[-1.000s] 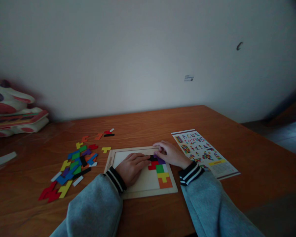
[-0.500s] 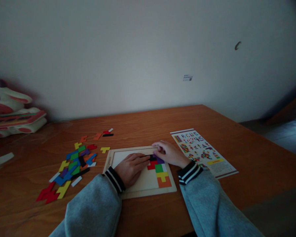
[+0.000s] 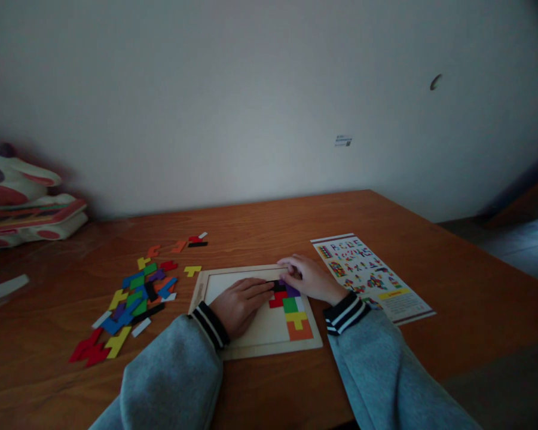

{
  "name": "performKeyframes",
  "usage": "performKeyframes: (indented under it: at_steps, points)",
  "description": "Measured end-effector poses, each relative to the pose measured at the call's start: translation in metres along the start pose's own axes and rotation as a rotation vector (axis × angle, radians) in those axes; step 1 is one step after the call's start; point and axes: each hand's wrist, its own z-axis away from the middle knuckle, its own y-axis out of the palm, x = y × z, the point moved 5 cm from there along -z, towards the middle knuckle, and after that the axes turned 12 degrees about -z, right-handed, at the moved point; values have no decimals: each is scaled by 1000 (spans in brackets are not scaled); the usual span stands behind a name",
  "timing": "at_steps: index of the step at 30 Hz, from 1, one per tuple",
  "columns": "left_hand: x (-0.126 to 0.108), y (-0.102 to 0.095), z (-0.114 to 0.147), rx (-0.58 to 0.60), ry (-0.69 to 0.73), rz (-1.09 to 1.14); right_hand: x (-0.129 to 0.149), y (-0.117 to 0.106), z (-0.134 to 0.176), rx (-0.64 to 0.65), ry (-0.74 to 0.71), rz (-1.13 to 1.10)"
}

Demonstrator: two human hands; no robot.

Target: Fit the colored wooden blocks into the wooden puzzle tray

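A shallow wooden puzzle tray (image 3: 251, 351) lies before me with coloured flat pieces along its right side. My left hand (image 3: 240, 304) rests flat over the tray, fingers stretched out, their tips at a black piece (image 3: 278, 286). At the tray's upper right corner is my right hand (image 3: 311, 279), its fingers curled in and touching the area by a purple piece (image 3: 291, 291); whatever they may pinch is hidden. Below these sit a red piece (image 3: 277, 300), a green piece (image 3: 290, 305), a white piece (image 3: 300, 303), a yellow piece (image 3: 298, 319) and an orange piece (image 3: 300, 332).
Several loose coloured pieces (image 3: 137, 295) are spread left of the tray, a yellow one (image 3: 192, 271) close to its corner. To the right lies a printed pattern sheet (image 3: 372, 275). A white and red toy (image 3: 31, 209) stands at the far left, near the wall (image 3: 251, 107).
The whole view has shifted very slightly. Both hands keep nearly the same place and pose on the tray, and the pieces look unmoved.
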Motion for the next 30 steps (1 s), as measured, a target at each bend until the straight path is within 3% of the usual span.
performKeyframes:
  at_steps: [30]
  points:
    - [-4, 0, -2, 81, 79, -2, 0, 0, 1, 13, 25, -4]
